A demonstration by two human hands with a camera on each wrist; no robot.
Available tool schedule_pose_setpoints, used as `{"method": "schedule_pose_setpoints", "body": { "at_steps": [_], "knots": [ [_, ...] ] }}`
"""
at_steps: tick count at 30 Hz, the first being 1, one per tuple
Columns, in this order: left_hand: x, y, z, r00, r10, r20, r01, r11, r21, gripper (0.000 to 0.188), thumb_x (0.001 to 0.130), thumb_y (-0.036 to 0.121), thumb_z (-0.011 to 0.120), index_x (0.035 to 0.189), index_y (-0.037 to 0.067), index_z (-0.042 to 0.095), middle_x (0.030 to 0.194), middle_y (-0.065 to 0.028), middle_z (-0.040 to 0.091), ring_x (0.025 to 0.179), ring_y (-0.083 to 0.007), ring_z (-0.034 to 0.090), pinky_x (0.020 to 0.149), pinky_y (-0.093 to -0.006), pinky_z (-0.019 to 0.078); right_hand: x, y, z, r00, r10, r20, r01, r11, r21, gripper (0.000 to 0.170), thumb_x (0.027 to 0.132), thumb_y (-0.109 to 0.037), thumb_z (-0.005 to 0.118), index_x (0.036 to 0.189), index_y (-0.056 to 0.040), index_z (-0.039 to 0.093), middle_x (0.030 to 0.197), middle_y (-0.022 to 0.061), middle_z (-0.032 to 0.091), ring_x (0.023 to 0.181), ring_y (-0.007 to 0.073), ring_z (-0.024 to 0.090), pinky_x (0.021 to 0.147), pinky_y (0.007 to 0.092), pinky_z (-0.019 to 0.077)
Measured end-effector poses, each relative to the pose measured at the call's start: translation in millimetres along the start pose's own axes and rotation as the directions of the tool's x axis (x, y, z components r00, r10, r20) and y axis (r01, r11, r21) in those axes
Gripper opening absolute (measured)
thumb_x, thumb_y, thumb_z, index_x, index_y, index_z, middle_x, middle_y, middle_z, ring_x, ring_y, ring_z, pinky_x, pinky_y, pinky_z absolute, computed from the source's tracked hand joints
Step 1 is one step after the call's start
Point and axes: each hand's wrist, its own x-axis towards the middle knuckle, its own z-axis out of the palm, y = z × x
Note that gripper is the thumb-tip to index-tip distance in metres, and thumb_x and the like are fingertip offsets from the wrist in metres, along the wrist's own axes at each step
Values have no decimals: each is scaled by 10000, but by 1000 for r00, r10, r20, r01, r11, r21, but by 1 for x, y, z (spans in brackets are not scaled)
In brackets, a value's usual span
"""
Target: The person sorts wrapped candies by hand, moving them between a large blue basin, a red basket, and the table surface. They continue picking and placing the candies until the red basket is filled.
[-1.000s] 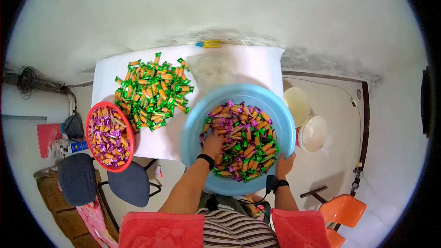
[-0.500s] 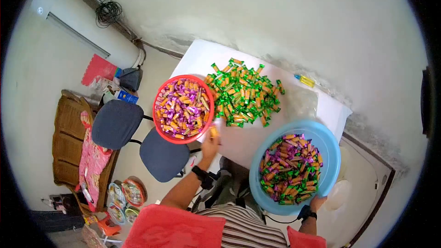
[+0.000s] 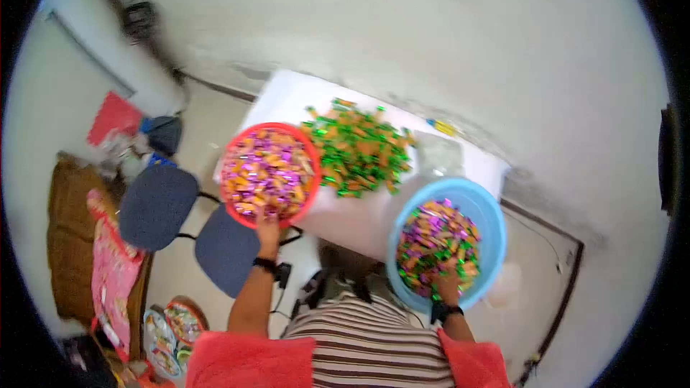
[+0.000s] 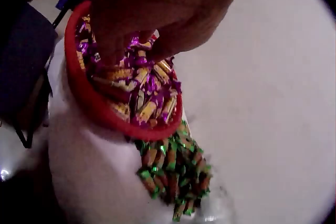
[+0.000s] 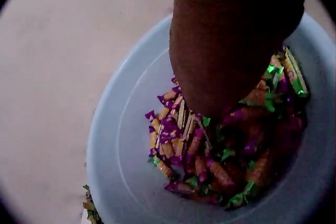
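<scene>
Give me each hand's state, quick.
Left hand: in the red basket; grip too unclear to tell.
Right hand: in the blue basin; fingertips hidden, can't tell.

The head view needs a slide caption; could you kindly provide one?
Left hand in red basket, right hand in blue basin, green-wrapped pieces on the white table.

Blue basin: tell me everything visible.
The blue basin is round, pale, plastic by its look, with smooth sloping walls. It sits open side up at the right end of the table, jutting past the front edge. Purple- and green-wrapped sweets lie mixed inside; the right hand reaches in among them. Whether that hand touches the basin is unclear.
</scene>
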Motion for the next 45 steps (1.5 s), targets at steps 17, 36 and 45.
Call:
{"method": "schedule_pose_setpoints", "body": {
  "at_steps": [17,36,45],
  "knots": [
    [-156,54,31,773,-432,464,254,881,398,308,821,105,512,1107,-2,481,1054,-108,545,983,-183,514,854,-292,392,125,3,48,961,-276,28,234,751,-617,255,752,-170,555,966,-31,561,1011,140,520,987,305,453,827,429,392],
    [-114,107,158,549,-356,756,360,917,171,281,819,104,526,1083,32,459,902,-65,554,691,-130,570,534,-213,452,3,-179,39,759,-649,51,609,736,296,285,780,-192,583,1028,-70,511,913,107,524,789,249,550,704,335,435],
    [37,3,11,899,-268,347,395,838,-377,198,824,118,506,1009,46,504,834,-27,577,731,-123,566,542,-222,453,90,-49,76,958,-89,-272,140,975,175,301,807,-135,516,1069,10,498,995,175,561,882,307,553,770,365,439]
  ]
}}
